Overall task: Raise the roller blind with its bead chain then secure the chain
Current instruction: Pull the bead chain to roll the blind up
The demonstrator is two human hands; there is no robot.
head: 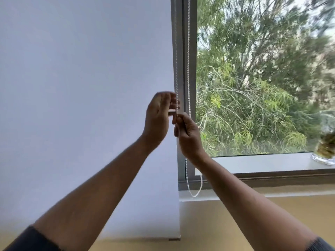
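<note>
A white roller blind (87, 105) hangs fully down on the left, its bottom bar (174, 239) below sill level. Its white bead chain (188, 60) runs in two strands along the grey window frame and loops at the bottom (194, 194). My right hand (188, 136) is pinched shut on the left strand, at mid height. Just above it, my left hand (159, 118) is at the same strand with its fingers loosely curled around the beads; the hand is blurred, so whether it grips them is unclear.
The grey window frame post (181, 51) stands right of the blind. An uncovered pane shows green trees (253, 87). A glass vase (326, 151) stands on the white sill (262, 162) at far right. Yellow wall (290, 211) lies below.
</note>
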